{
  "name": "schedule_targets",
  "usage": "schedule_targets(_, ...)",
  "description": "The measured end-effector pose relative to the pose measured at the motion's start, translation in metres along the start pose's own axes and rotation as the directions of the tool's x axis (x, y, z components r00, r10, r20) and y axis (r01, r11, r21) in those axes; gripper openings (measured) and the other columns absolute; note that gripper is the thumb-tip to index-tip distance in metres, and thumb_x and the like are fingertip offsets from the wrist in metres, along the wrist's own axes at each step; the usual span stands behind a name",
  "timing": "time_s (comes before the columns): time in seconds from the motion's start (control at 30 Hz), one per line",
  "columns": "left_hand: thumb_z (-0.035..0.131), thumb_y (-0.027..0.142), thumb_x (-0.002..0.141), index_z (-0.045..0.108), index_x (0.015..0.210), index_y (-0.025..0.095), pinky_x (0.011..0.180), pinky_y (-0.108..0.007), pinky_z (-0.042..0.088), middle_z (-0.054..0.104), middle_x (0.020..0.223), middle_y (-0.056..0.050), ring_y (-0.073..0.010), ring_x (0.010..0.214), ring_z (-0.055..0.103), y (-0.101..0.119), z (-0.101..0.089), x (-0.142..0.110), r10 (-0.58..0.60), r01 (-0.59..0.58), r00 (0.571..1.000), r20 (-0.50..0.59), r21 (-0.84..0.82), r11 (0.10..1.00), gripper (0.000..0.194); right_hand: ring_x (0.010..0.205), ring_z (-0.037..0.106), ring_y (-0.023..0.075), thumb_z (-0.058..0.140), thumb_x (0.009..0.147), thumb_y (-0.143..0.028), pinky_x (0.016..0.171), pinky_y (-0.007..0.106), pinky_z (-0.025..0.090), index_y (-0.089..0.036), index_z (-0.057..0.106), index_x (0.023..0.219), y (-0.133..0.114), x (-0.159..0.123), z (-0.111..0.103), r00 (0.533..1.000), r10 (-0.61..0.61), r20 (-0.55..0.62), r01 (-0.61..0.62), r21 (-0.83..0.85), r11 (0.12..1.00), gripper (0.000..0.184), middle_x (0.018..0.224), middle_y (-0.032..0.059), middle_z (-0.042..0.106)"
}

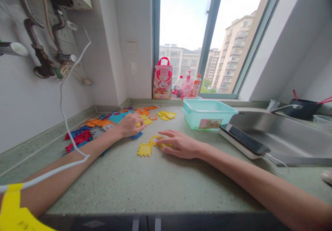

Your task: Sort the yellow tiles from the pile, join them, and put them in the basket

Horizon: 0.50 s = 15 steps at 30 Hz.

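Note:
My left hand point(129, 124) is curled, and a bit of a yellow interlocking puzzle tile point(138, 124) shows at its fingers. It sits at the edge of a pile of tiles, by a blue tile point(136, 135) and several yellow tiles point(147, 120). My right hand point(180, 144) lies low over the counter, palm down with fingers spread. Under and beside its fingertips are yellow tiles, partly covered. To their left, a flat yellow tile point(145, 149) touches another yellow tile point(155, 140) with a pale printed patch.
The mixed tile pile point(97, 130) spreads along the left wall. A mint plastic bin point(190, 118) stands behind my right hand. A phone point(243, 139) rests on a white block by the sink point(259, 120). A white cable point(61, 96) hangs across the left side.

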<state>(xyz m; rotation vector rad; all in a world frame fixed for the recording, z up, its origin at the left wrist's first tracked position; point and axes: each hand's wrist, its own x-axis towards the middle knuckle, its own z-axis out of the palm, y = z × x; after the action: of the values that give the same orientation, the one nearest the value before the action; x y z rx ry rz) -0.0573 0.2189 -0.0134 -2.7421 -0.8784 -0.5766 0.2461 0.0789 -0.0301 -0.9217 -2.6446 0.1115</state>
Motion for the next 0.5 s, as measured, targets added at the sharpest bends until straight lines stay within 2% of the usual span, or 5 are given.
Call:
schedule_targets(0.1, 0.054, 0.039, 0.104, 0.083, 0.098, 0.023, 0.094, -0.041, 0.048, 0.080, 0.106, -0.007, -0.0268, 0.105, 0.071, 0.004, 0.003, 0.001, -0.069, 0.064, 0.997, 0.045, 0.101, 0.993, 0.033, 0.148, 0.055, 0.0310, 0.051, 0.112, -0.046, 0.124, 0.054, 0.042, -0.026, 0.069, 0.145, 0.002, 0.001, -0.001, 1.000, 0.003, -0.027, -0.003, -0.020, 1.000, 0.043, 0.162, 0.0146, 0.055)
schedule_targets(0.2, 0.050, 0.039, 0.105, 0.083, 0.102, 0.025, 0.099, -0.040, 0.047, 0.081, 0.113, -0.005, -0.0247, 0.108, 0.071, 0.006, 0.004, 0.002, -0.042, 0.035, 0.993, 0.110, 0.064, 0.997, 0.036, 0.138, 0.062, 0.0315, 0.058, 0.109, -0.042, 0.118, 0.052, 0.049, -0.022, 0.073, 0.135, 0.008, 0.002, -0.004, 0.998, 0.029, -0.057, -0.031, -0.038, 0.999, 0.036, 0.152, 0.0170, 0.064)
schedule_targets(0.33, 0.047, 0.045, 0.106, 0.079, 0.124, 0.023, 0.108, -0.042, 0.045, 0.075, 0.136, -0.008, -0.0274, 0.128, 0.065, 0.006, 0.009, 0.005, -0.083, 0.077, 0.992, 0.092, 0.064, 0.995, 0.042, 0.119, 0.071, 0.0287, 0.062, 0.105, -0.036, 0.106, 0.047, 0.056, -0.021, 0.075, 0.123, 0.015, 0.003, -0.008, 0.997, 0.045, -0.059, -0.045, -0.001, 0.999, 0.027, 0.131, 0.0137, 0.075)
schedule_targets(0.43, 0.042, 0.044, 0.107, 0.076, 0.131, 0.022, 0.112, -0.044, 0.044, 0.072, 0.141, -0.010, -0.0297, 0.134, 0.062, 0.004, 0.013, 0.007, -0.130, 0.115, 0.980, 0.150, 0.105, 0.988, 0.048, 0.120, 0.071, 0.0279, 0.058, 0.108, -0.038, 0.107, 0.046, 0.055, -0.022, 0.075, 0.126, 0.017, 0.002, -0.010, 0.998, 0.037, -0.057, -0.035, 0.036, 0.999, 0.030, 0.133, 0.0124, 0.075)
schedule_targets(0.5, 0.039, 0.041, 0.107, 0.076, 0.133, 0.023, 0.114, -0.043, 0.044, 0.072, 0.142, -0.008, -0.0287, 0.135, 0.062, 0.003, 0.014, 0.007, -0.107, 0.092, 0.974, 0.202, 0.080, 0.992, 0.049, 0.126, 0.070, 0.0275, 0.053, 0.110, -0.042, 0.112, 0.047, 0.053, -0.024, 0.075, 0.129, 0.020, 0.001, -0.009, 0.998, 0.033, -0.049, -0.028, 0.083, 0.996, 0.034, 0.138, 0.0113, 0.073)
